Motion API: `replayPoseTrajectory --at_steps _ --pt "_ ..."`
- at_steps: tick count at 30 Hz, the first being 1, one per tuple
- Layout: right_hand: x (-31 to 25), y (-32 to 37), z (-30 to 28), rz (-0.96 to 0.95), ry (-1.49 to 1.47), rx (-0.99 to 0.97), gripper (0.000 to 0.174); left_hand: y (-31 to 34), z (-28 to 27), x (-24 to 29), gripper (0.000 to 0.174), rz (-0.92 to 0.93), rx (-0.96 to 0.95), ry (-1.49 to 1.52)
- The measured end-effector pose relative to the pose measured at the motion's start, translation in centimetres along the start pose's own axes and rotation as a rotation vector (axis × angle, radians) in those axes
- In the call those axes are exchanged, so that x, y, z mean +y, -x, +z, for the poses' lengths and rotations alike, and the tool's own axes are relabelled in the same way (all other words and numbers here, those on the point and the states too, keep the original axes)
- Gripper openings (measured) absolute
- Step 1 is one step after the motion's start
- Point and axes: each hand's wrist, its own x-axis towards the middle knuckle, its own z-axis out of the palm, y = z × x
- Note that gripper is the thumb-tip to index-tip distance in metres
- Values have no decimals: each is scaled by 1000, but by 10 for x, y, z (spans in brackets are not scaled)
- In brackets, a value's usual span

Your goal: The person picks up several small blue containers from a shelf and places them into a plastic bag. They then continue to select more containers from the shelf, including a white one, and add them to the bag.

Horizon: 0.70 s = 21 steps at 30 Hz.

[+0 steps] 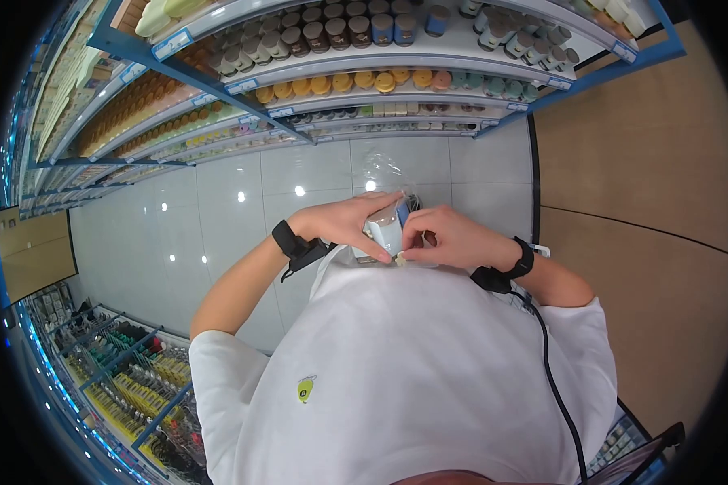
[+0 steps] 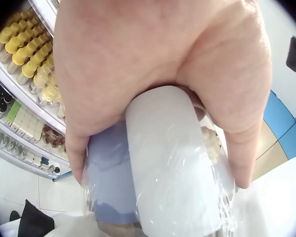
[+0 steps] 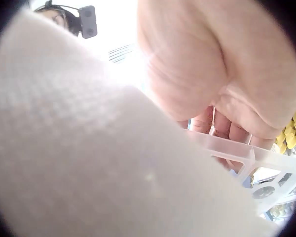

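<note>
Close to the chest, my left hand [image 1: 348,220] grips a pack in clear plastic film [image 1: 387,234]. In the left wrist view, the fingers and thumb of that hand straddle a white rounded item [image 2: 170,163] and a blue one [image 2: 111,173] under the shiny film. My right hand [image 1: 449,236] is at the pack's near right side, fingers bent and fingertips pinching its edge by a small pale piece [image 1: 401,259]. From the right wrist, the curled fingers pass behind a translucent plastic frame with cut-outs [image 3: 246,157]; the fingertips are partly hidden.
Ahead stands a blue-framed shelf unit [image 1: 396,77] with rows of lidded jars and bottles. Grey tiled floor [image 1: 218,218] lies below it. Brown panels [image 1: 631,137] are on the right, and a rack of hanging goods [image 1: 129,380] stands at the lower left. A cable [image 1: 546,356] runs down the white shirt.
</note>
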Motion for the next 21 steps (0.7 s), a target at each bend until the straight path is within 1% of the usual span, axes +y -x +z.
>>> replayPoseTrajectory --at_steps 2,6,8,9,11,12,14,15,17,21 --pt "-3 2 -3 108 -64 -49 17 0 1 -2 127 14 9 -11" --pt "-1 4 -2 124 -98 -67 16 1 1 -1 126 21 13 -27" --pt "-1 2 -1 126 -235 -30 13 1 1 -2 126 16 15 -40" --pt "1 2 -1 126 -235 -31 13 1 0 -2 126 16 16 -39" --pt "7 2 -2 104 -242 -68 20 2 -1 1 126 2 7 -22" --pt "11 1 0 104 -242 -67 20 2 -1 3 126 3 7 -22" --pt "18 0 3 153 -335 6 18 2 -2 4 126 9 17 -23" --pt "17 -1 2 153 -335 6 18 2 -2 3 126 8 17 -23" --pt "15 -2 2 223 -363 43 19 2 -2 2 125 22 26 -40" --pt "16 -3 2 208 -441 21 19 1 -5 5 126 27 23 -34"
